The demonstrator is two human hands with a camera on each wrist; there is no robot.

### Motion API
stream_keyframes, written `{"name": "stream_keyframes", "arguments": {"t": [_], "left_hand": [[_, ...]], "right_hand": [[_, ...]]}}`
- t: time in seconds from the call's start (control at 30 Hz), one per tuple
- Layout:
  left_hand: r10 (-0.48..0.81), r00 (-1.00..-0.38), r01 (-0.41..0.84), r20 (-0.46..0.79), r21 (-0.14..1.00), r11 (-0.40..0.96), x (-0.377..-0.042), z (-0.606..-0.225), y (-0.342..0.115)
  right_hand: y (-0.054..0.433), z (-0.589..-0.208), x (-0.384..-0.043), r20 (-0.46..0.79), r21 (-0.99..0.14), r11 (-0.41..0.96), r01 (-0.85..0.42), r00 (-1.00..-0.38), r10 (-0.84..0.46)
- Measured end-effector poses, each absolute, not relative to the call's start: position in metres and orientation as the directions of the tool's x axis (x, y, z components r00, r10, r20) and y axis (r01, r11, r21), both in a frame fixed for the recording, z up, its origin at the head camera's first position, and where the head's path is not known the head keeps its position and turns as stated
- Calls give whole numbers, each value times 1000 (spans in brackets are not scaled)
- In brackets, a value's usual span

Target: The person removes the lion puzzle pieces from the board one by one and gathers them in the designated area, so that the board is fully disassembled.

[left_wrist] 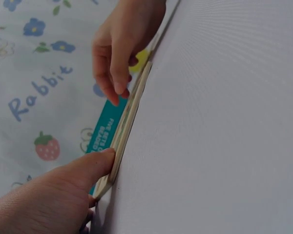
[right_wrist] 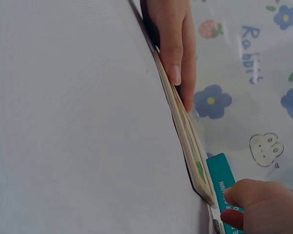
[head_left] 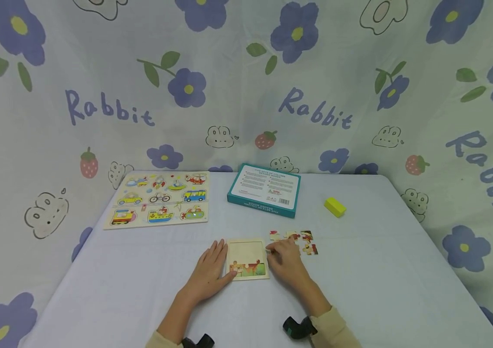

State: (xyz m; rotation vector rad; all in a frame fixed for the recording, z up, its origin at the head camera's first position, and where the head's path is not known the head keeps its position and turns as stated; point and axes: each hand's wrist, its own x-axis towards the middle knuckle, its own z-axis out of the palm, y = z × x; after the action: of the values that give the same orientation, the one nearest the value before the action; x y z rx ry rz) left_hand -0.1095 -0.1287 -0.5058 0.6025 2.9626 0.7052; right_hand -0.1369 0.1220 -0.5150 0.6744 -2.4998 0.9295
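A square wooden puzzle tray lies flat on the table, with a strip of coloured pieces along its near side. My left hand rests against the tray's left edge, fingers straight and pointing away, thumb over the near-left corner. In the left wrist view that thumb presses on the rim. At the tray's right edge hovers my right hand, fingers bent and thumb near the fingertips. Whether a piece sits between them I cannot tell. Loose puzzle pieces lie just beyond it, partly covered by the hand.
A teal box with a white printed label lies behind the tray. To the back left is a wooden vehicle puzzle board, and to the right a yellow block. A patterned curtain hangs behind the white-covered table.
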Motion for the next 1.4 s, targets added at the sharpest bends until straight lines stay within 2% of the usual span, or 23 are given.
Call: {"name": "stream_keyframes", "arguments": {"t": [0.47,1.13,1.4], "left_hand": [[373,-926,358,55,433,827,-108,-505,-128],[377,-924,365,61,435,823,-108,-506,-129],[381,-922,371,64,426,825,-108,-507,-130]], "right_hand": [[118,-517,-128,389,-386,718,-579,-808,-443],[118,-513,-127,384,-448,654,-609,-792,-474],[117,-515,-128,432,-445,621,-645,-763,-482]]}}
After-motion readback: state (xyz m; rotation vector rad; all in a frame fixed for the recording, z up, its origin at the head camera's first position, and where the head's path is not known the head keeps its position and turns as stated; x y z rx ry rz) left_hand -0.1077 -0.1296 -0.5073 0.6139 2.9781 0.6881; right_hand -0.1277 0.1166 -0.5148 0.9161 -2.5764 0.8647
